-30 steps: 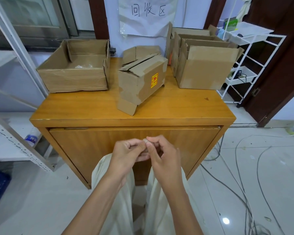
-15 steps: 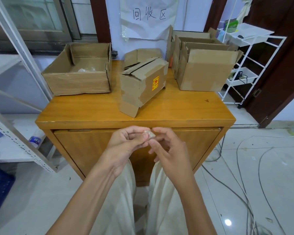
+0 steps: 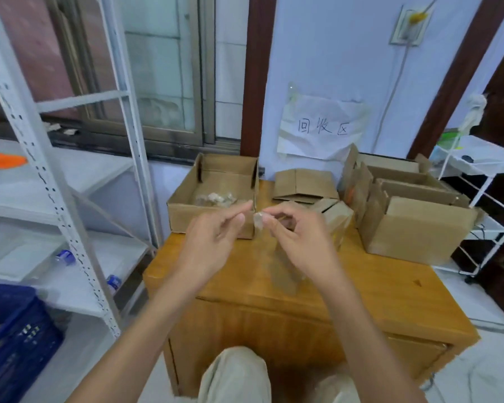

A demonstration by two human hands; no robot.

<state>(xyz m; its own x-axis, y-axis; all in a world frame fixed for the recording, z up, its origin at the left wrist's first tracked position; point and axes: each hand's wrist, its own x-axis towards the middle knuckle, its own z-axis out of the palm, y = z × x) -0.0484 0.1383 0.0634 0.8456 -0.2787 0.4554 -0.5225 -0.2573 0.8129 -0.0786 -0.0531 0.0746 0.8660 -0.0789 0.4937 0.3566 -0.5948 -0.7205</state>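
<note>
While left [image 3: 216,237] idles, right [image 3: 300,239] pinches wad [image 3: 258,221]

A crumpled white paper sign [image 3: 322,128], taped to the wall [image 3: 317,48] at 1 o'clock from the right hand [image 3: 300,242], bears three handwritten dark characters, 回收区, in one row across its middle. The blue labels on the two bottles [image 3: 65,256] lying on the shelf [image 3: 120,251] at 9 o'clock, and the small white marks on the blue crate [image 3: 18,344] at 8 o'clock, are too blurred to read.
</note>
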